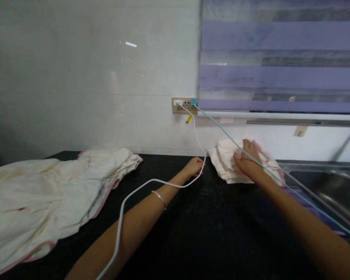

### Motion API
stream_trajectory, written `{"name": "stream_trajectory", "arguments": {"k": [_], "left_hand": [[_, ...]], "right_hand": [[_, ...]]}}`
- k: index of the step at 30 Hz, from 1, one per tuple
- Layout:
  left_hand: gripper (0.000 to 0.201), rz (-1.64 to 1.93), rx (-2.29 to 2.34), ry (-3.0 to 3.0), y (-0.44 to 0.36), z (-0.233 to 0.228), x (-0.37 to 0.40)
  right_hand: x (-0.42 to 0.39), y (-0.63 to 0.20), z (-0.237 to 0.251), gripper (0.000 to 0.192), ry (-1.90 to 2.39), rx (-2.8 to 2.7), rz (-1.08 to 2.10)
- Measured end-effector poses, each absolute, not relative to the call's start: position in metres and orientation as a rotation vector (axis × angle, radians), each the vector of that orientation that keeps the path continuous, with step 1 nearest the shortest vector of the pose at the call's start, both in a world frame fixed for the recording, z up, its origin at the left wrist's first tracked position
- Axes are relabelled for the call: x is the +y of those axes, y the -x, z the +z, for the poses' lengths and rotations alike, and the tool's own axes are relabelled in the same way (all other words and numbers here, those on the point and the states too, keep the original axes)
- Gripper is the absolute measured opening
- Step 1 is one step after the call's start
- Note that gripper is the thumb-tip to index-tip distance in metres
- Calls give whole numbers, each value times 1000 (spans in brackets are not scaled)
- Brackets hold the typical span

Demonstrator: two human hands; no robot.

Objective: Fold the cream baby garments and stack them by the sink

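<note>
My right hand [247, 159] lies flat on top of a folded cream cloth [226, 163] with pink trim, at the back of the black counter [210, 225] near the wall. My left hand [194, 166] rests on the counter just left of that folded cloth, fingers curled; whether it grips a pink edge is unclear. A thin bangle sits on my left forearm. A white cable [134, 192] crosses over my left arm. A teal cable [221, 128] runs across my right hand and arm.
A large unfolded cream garment [46, 194] with pink edging is spread over the counter's left part. A wall socket [184, 105] holds both cable plugs. A steel sink [332, 186] lies at the right. A striped purple blind [280, 58] hangs above.
</note>
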State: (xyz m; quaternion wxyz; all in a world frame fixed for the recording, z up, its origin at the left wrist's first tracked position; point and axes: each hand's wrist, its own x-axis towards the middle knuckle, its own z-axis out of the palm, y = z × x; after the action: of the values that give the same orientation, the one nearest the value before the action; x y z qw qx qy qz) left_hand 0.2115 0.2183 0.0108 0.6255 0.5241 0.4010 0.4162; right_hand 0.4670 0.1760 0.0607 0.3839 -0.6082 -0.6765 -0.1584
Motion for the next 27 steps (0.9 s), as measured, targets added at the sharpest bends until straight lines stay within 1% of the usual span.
{"name": "stream_trajectory", "arguments": {"k": [1,2,3,5,6,9,13,16,20,23,27], "left_hand": [[3,966,987,-1252,-198,10,204],[7,975,1045,-1299,-185,10,189],[11,982,1098,-1343,-173,11,175],[16,988,1180,-1415,-150,14,148],[18,989,1211,-1444,-140,16,135],[24,991,1269,-1509,-116,18,103],[30,1095,1316,-1529,-101,10,77],[31,1109,1293,-1539,-99,3,70],[37,890,1098,-1636,-99,-1,71],[43,819,981,-1659,-97,-4,73],[37,787,922,-1667,-96,-7,69]], "right_hand": [[163,-443,53,65,1462,-1766,-328],[150,-418,44,63,1385,-1785,-246],[137,-393,34,57,1333,-1783,-159],[114,-347,18,40,1303,-1690,49],[103,-327,11,36,1316,-1655,165],[77,-285,-1,48,1360,-1619,442],[54,-264,-7,47,1297,-1539,714],[47,-265,-8,45,1235,-1528,787],[50,-273,-10,45,1204,-1700,886],[53,-277,-15,45,1200,-1751,915],[52,-278,-17,40,1208,-1781,901]]}}
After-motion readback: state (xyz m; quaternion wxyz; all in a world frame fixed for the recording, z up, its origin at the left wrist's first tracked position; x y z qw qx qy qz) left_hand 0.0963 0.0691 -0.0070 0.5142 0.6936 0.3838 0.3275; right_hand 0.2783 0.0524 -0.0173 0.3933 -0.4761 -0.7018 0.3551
